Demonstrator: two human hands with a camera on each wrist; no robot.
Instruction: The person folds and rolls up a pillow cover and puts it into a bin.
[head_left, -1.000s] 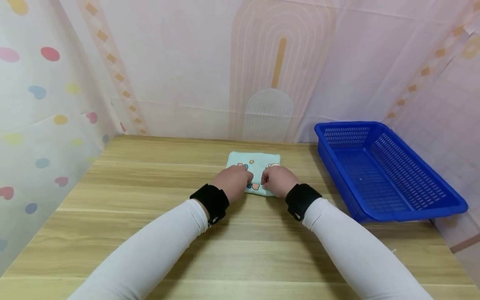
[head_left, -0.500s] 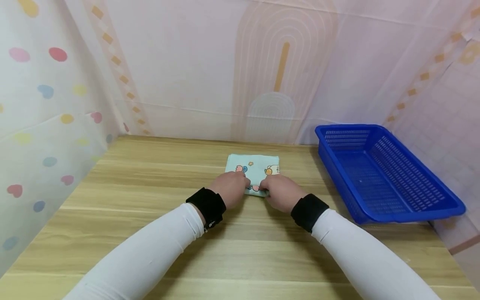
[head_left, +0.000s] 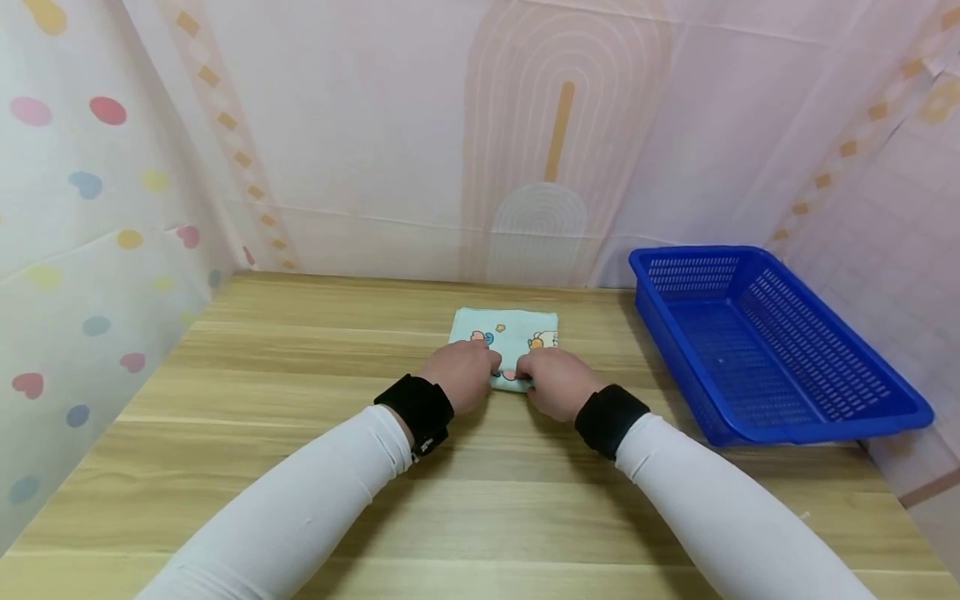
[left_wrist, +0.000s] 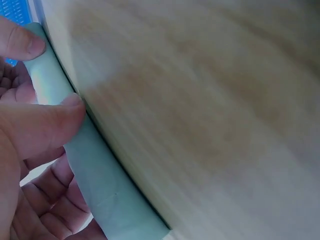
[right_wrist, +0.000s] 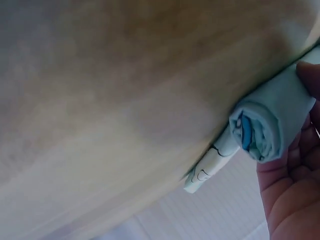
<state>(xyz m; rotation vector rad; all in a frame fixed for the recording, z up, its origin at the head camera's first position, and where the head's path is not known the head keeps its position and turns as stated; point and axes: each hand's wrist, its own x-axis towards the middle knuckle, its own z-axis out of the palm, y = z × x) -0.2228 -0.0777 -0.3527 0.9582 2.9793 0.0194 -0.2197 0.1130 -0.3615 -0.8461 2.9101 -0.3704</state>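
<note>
A mint-green cloth with cartoon prints lies flat at its far part, toward the back of the table. Its near edge is wound into a roll, and the right wrist view shows the spiral end of the rolled cloth. My left hand grips the left part of the roll, thumb on the near side and fingers curled over it. Further right, my right hand holds the roll the same way. Both thumbs press against the rolled cloth in the left wrist view. The hands hide the roll's outer parts in the head view.
A blue plastic basket with slotted walls stands on the right of the wooden table. Behind the table hangs a pale patterned curtain. Each wrist wears a black band.
Both hands have shifted slightly toward the body, the right one more, uncovering the print on the cloth's right side. Over the last half second they have barely moved.
</note>
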